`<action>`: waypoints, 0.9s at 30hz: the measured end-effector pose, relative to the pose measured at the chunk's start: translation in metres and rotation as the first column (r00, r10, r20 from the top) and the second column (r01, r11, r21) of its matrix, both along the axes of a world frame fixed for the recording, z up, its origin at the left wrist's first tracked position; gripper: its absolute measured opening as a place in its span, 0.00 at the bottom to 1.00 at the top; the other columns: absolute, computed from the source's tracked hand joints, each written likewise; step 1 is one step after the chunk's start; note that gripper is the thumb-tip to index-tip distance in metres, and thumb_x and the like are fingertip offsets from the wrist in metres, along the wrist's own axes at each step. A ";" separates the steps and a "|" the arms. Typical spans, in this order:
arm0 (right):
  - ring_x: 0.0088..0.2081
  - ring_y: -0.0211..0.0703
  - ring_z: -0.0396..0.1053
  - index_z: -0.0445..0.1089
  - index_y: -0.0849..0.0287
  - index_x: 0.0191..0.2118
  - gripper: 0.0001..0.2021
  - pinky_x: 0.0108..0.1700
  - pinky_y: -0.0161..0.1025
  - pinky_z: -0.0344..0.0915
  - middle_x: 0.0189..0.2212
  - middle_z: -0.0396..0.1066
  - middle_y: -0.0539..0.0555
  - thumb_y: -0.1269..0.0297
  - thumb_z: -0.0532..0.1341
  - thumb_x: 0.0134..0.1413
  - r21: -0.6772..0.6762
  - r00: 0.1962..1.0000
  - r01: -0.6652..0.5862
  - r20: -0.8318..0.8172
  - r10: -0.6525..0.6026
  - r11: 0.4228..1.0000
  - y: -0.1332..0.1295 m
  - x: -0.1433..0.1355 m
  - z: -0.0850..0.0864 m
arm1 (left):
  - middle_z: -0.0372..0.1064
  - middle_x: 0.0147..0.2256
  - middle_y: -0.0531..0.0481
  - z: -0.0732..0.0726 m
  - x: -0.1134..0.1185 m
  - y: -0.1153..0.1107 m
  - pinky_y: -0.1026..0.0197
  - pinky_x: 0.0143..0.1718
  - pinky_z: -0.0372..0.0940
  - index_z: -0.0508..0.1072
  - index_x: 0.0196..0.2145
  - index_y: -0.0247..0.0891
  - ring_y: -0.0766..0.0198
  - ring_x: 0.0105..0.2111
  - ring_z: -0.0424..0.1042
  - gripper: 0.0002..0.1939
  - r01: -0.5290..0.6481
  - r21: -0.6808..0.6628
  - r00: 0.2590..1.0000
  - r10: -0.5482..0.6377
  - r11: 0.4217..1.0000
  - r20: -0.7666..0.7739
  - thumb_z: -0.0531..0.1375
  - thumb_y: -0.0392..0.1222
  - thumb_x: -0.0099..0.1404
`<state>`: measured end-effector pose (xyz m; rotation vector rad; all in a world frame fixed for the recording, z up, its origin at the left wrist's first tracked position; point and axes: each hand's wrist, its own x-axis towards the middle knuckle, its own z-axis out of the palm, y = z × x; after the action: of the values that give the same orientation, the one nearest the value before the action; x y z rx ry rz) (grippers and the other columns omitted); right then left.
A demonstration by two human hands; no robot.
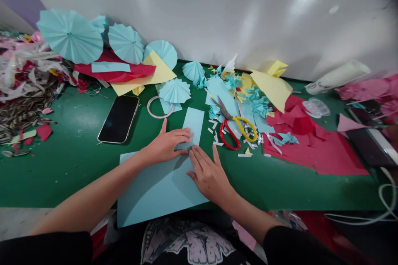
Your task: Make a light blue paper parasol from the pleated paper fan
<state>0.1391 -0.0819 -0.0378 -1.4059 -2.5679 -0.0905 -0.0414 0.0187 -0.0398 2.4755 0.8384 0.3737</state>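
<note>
A narrow light-blue paper strip [195, 121] lies lengthwise in front of me. Its near end overlaps a larger light-blue sheet [155, 192], which reaches past the table's front edge. My left hand [166, 145] rests across the strip from the left, its fingers stretched out and the index finger raised. From the right, my right hand [209, 174] lays straight fingertips near the strip's lower end, close to my left thumb, with its thumb apart. Both hands are open, palms down. What lies directly under the fingers is partly hidden.
Scissors [231, 122] with red and yellow handles lie among paper scraps. A tape roll [160, 107] and a phone [119, 119] are left of the strip. Pleated blue paper rosettes [73, 37] lean on the wall. Red paper [336, 155] covers the right side.
</note>
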 end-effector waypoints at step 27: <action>0.60 0.50 0.50 0.57 0.68 0.56 0.25 0.60 0.58 0.42 0.57 0.57 0.60 0.55 0.46 0.60 -0.086 0.995 0.093 0.042 -0.090 0.992 0.006 -0.009 0.001 | 0.59 0.56 0.47 0.007 -0.003 0.000 0.44 0.61 0.25 0.66 0.49 0.41 0.59 0.58 0.55 0.18 0.040 -0.031 0.999 -0.041 0.999 -0.032 0.56 0.46 0.62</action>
<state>0.1305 -0.0761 -0.0372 -1.5682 -2.5660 -0.0186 -0.0440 0.0185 -0.0330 2.4730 0.7994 0.3051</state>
